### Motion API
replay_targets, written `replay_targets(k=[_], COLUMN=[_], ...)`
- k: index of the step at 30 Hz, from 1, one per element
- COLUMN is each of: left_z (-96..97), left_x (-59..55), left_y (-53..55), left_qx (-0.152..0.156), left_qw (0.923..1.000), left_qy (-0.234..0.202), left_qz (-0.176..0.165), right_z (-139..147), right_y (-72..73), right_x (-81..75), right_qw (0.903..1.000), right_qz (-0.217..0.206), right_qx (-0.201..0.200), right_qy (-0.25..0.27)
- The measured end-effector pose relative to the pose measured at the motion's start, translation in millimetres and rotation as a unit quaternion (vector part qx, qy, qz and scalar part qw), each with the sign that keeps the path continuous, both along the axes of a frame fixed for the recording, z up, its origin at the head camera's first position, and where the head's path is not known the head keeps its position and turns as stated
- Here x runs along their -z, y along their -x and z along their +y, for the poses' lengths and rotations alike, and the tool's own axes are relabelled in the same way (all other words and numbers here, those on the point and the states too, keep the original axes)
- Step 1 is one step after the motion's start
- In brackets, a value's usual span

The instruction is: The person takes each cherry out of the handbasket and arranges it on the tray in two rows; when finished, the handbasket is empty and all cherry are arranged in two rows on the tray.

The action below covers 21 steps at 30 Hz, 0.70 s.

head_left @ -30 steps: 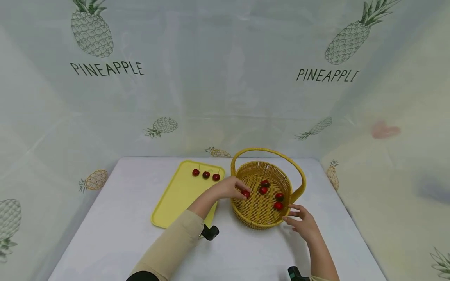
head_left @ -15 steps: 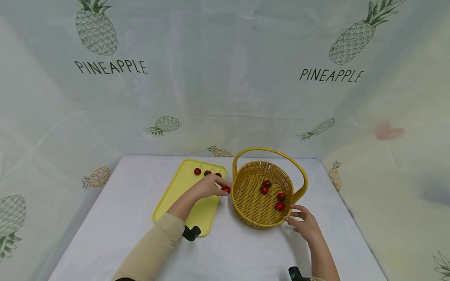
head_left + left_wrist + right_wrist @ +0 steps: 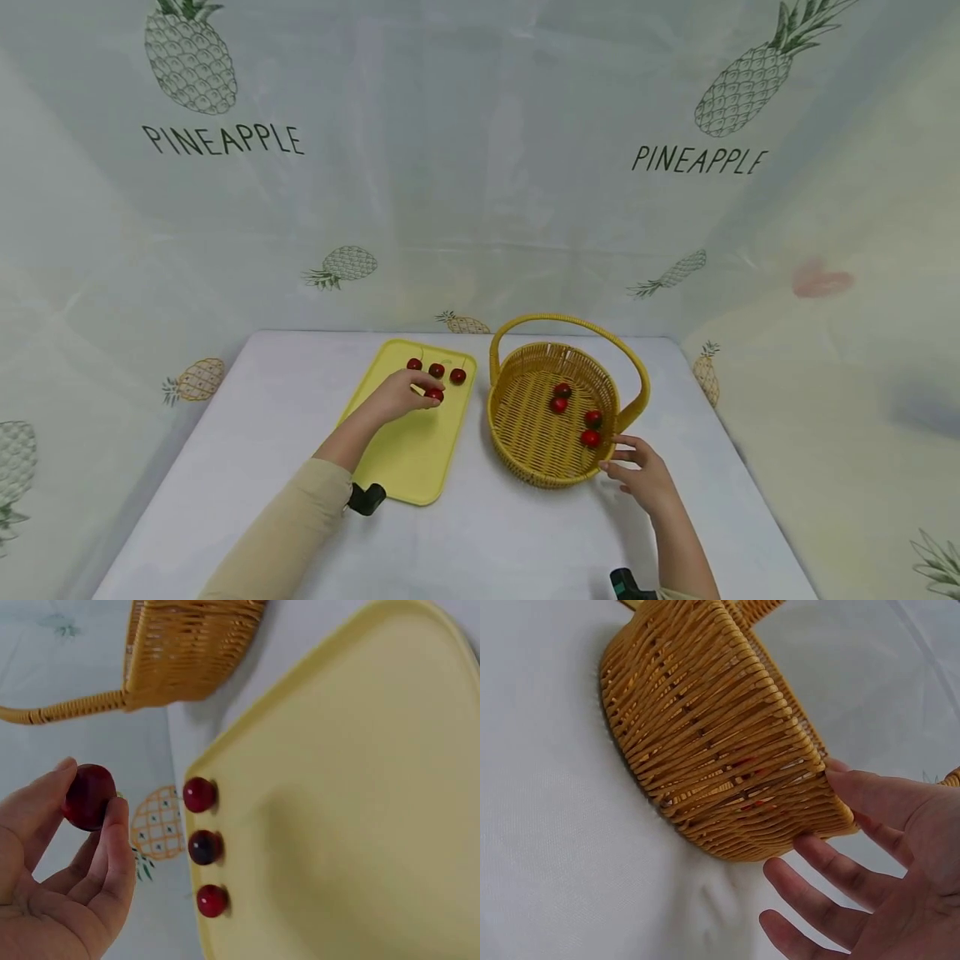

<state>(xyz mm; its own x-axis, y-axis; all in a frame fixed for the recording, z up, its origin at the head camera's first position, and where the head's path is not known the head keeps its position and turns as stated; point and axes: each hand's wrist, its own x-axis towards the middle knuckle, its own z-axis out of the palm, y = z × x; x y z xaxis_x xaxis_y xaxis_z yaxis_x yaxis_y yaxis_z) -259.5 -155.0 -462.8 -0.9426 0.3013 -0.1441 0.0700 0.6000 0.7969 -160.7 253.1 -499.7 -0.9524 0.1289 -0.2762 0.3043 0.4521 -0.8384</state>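
Observation:
Between thumb and fingertips, my left hand (image 3: 396, 395) pinches a dark red cherry (image 3: 88, 798), held over the yellow tray (image 3: 405, 458). Three more cherries (image 3: 437, 370) lie in a row along the tray's far edge, just beyond the hand. To the right stands a round yellow wicker basket (image 3: 187, 652) with a tall arched handle (image 3: 567, 317). My right hand (image 3: 647, 477) grips the basket's near right rim by thumb and finger, its other fingers spread beside the woven wall (image 3: 705, 727). Several cherries (image 3: 591, 438) lie inside the basket, in two pairs.
Tray and basket stand side by side on a white table (image 3: 480, 533). Behind the table hangs a pale sheet (image 3: 480, 167) printed with pineapples. A black wrist device (image 3: 367, 499) sits at the left cuff, another (image 3: 628, 583) at the right.
My left hand has carried the cherry leftward from over the basket, past the gap, to above the tray. My right hand stays at the basket rim. The other cherries have not moved.

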Motion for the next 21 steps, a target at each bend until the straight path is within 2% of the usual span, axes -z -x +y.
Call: replay_targets(k=[5,12,21], left_z=[-16.5,-37.2,-56.5], left_x=[5.1,16.0,27.3], left_y=[3.2,13.0,29.1], left_qx=[-0.017,-0.067,-0.089], left_qw=[0.9997,0.997,0.9953], left_qy=[0.01,0.03,0.024], left_qz=[0.016,0.022,0.028], right_z=[-0.1,-0.3,1.0], right_y=[0.9,1.7,3.3], right_x=[1.1,1.7,1.6], right_qw=[1.0,1.0,1.0], right_qz=[0.0,-0.003,-0.002], right_qx=[0.002,0.002,0.005], right_qy=[-0.005,-0.002,-0.007])
